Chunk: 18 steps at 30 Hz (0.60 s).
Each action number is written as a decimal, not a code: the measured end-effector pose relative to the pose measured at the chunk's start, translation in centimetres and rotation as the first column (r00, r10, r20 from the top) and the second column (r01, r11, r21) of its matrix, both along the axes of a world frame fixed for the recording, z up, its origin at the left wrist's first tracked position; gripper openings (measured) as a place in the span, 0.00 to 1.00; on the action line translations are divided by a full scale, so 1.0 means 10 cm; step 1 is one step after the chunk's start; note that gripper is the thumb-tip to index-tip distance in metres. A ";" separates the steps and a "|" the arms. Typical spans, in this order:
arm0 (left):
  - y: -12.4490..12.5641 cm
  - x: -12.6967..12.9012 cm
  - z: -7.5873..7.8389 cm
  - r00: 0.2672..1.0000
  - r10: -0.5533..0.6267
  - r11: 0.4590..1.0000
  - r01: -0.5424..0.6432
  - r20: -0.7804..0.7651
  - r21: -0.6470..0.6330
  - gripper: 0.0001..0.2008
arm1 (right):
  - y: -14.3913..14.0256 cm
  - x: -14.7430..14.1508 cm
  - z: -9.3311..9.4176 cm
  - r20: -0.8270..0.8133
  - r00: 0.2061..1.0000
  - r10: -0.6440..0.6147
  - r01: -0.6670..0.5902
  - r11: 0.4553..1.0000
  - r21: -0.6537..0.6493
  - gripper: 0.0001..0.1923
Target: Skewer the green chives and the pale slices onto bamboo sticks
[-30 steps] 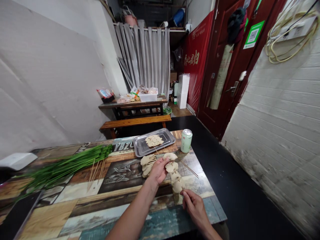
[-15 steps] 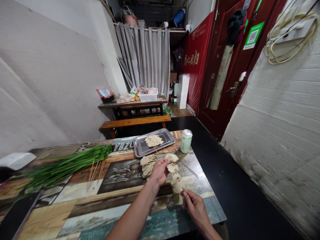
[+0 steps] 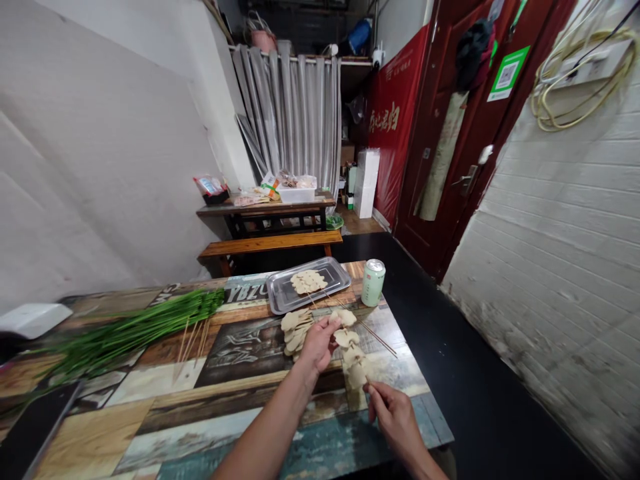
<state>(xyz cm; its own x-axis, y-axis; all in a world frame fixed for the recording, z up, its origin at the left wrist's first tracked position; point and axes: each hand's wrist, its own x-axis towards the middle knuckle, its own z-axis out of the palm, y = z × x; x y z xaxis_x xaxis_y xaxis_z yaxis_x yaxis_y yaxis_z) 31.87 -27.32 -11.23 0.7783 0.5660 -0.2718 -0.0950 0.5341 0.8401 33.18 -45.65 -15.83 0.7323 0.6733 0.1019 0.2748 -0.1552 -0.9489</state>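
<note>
My right hand (image 3: 393, 417) pinches the near end of a skewer (image 3: 369, 381). Several pale, thin round slices (image 3: 354, 353) are threaded along it, running up and away from that hand. At the skewer's far end, my left hand (image 3: 321, 341) holds a pale slice (image 3: 343, 319) between thumb and fingers. Just left of that hand lies a pile of similar loose slices (image 3: 296, 328), partly hidden by it. Behind, filled skewers of slices (image 3: 309, 281) rest on a metal tray (image 3: 276, 303); their bare sticks (image 3: 381, 340) stick out over the tray's near edge.
A light green can (image 3: 373, 283) stands right of the tray. Long green stalks (image 3: 145, 327) lie on the left of the patterned table (image 3: 210, 413), with several bare sticks (image 3: 193, 340) beside them. Beyond are a wooden bench (image 3: 273, 244) and a second table with a white tub (image 3: 297, 193).
The skewer and my right hand have shifted very slightly to the right. Both hands keep the same grip, and the slices on the table and tray stay put.
</note>
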 end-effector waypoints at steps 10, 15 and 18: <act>-0.02 0.01 -0.06 0.997 0.077 0.997 -0.077 0.004 -0.026 0.14 | -0.03 0.01 0.02 0.030 0.999 0.012 -0.010 0.998 -0.057 0.19; -0.05 0.02 -0.05 0.994 0.111 0.993 -0.111 -0.001 -0.045 0.13 | -0.02 0.01 0.03 0.017 1.000 0.015 -0.014 0.999 -0.052 0.19; -0.08 0.01 -0.01 0.995 0.095 0.991 -0.092 0.026 -0.102 0.12 | 0.00 0.02 0.04 0.024 1.000 0.011 -0.010 0.999 -0.050 0.19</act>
